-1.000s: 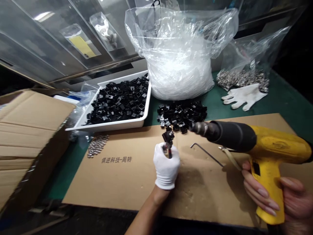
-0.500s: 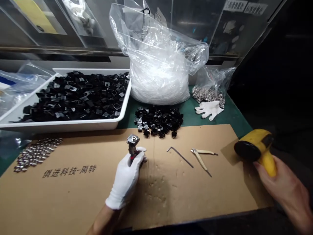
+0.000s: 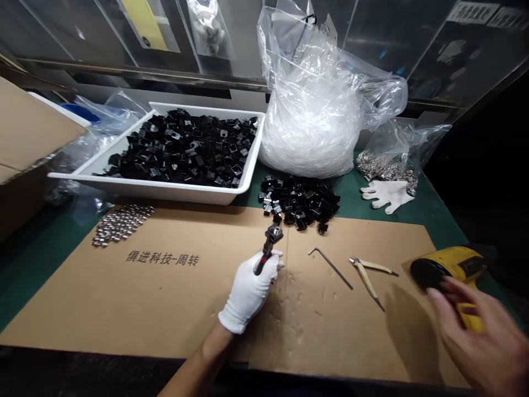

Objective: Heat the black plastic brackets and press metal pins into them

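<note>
Bench (image 3: 444,220): green, under cardboard sheet (image 3: 165,320)
Behind sheet: white tray (image 3: 165,190), plastic bag (image 3: 309,121)
Sheet print (image 3: 162,258): "俱进科技-周转"
Left hand (image 3: 248,286): closed round slim tool (image 3: 268,248)
Right hand (image 3: 481,336): half-open at power tool (image 3: 458,262), grip unclear

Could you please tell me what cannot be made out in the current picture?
Yellow power tool: head view, the blurred right hand hides much of its handle; whether it is gripped is unclear.
Hand tool: head view, its handles are mostly hidden by the gloved left hand.
Cardboard box: head view, cut off by the left edge.
Upper-right labels: head view, too small and blurred to read.
</note>
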